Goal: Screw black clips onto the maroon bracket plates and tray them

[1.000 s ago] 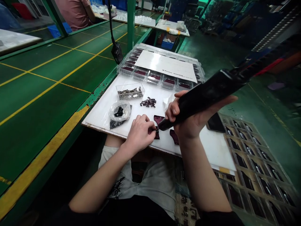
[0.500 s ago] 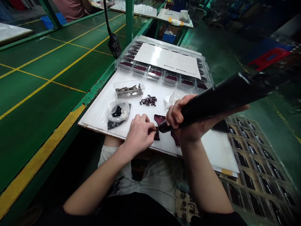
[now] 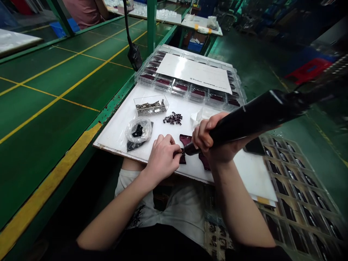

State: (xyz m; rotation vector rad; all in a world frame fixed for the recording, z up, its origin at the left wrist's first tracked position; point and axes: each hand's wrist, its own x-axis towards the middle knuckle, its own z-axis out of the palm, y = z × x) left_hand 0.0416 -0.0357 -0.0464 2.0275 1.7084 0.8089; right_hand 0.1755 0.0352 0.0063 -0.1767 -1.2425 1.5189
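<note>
My right hand (image 3: 217, 139) is wrapped around a black electric screwdriver (image 3: 244, 117), held slanting with its tip down to the left. The tip meets a small dark maroon plastic piece (image 3: 183, 159) on the white work board (image 3: 160, 139). My left hand (image 3: 164, 156) is closed, thumb and forefinger pinching that piece's left edge beside the tip; the fingers hide part of it. Just behind it lies another maroon piece (image 3: 185, 139). A third maroon piece (image 3: 204, 161) is partly covered by my right hand.
A clear box of metal hinge-like parts (image 3: 151, 108), a pile of small dark parts (image 3: 173, 118) and a plastic bag of black bits (image 3: 139, 130) stand on the board. Behind is a compartment tray (image 3: 187, 88) under a white sheet (image 3: 194, 72). More trays (image 3: 299, 188) are at right.
The whole view has shifted slightly. Both hands and the screwdriver keep nearly the same place at the maroon piece; the screwdriver's back end appears a little lower.
</note>
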